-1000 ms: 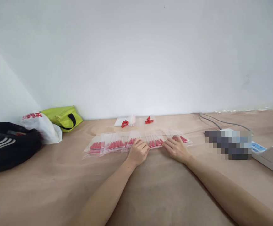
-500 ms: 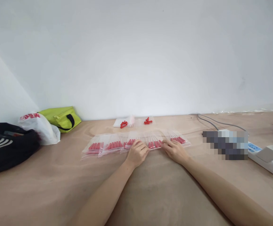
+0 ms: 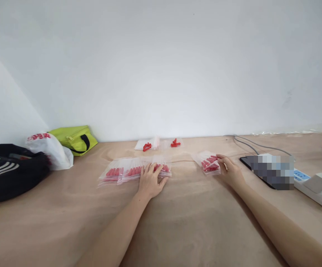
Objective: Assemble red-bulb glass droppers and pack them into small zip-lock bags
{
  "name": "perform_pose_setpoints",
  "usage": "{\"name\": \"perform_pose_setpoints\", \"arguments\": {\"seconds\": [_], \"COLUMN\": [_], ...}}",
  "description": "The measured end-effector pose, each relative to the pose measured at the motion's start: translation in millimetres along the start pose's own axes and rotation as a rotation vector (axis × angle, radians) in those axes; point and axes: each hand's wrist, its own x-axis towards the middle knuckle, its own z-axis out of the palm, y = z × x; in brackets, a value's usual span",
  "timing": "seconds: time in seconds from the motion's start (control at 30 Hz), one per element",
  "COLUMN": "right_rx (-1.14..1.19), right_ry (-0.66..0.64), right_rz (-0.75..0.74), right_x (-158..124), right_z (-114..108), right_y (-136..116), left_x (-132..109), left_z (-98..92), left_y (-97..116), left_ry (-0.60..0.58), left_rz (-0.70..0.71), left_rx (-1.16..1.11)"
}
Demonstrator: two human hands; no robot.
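Note:
Several clear zip bags (image 3: 114, 172) with red pieces in them lie in an overlapping row on the wooden table. My left hand (image 3: 151, 180) rests with spread fingers on the right part of this row. Apart from the row, further right, is a small pile of clear bags (image 3: 211, 165) with red pieces. My right hand (image 3: 229, 170) pinches the right edge of that pile between thumb and fingers. Near the wall lie loose red pieces (image 3: 147, 147) on a stack of bags, and more red pieces (image 3: 175, 143) on another clear bag.
At the left are a black bag (image 3: 13, 174), a white plastic bag (image 3: 49, 150) and a lime-green bag (image 3: 73, 139). A dark phone (image 3: 261, 172), partly blurred out, a power strip (image 3: 316, 194) and grey cables (image 3: 248, 144) are at the right.
My right hand has moved right and the bags near it now stand apart from the row. My left hand has shifted left and its fingers have spread.

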Motion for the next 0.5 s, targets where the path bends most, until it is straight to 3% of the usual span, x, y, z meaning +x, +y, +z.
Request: {"name": "perform_pose_setpoints", "arguments": {"seconds": [0.13, 0.23, 0.33, 0.5], "right_rx": [-0.077, -0.161, -0.144, -0.056], "right_ry": [-0.172, -0.114, -0.099, -0.288], "right_rz": [-0.024, -0.059, -0.160, -0.340], "right_x": [-9.2, -9.1, -5.2, 0.7], "right_z": [-11.3, -13.6, -7.4, 18.4], "right_y": [12.0, 4.8, -22.3, -77.1], "left_x": [0.3, 2.1, 4.4, 9.2], "left_z": [-2.3, -5.0, -4.9, 3.4], "left_y": [-2.7, 0.6, 8.7, 22.2], "left_ry": [-0.058, -0.104, -0.137, -0.153], "left_rz": [0.018, 0.037, 0.062, 0.130], "left_rx": [-0.070, -0.093, -0.103, -0.173]}}
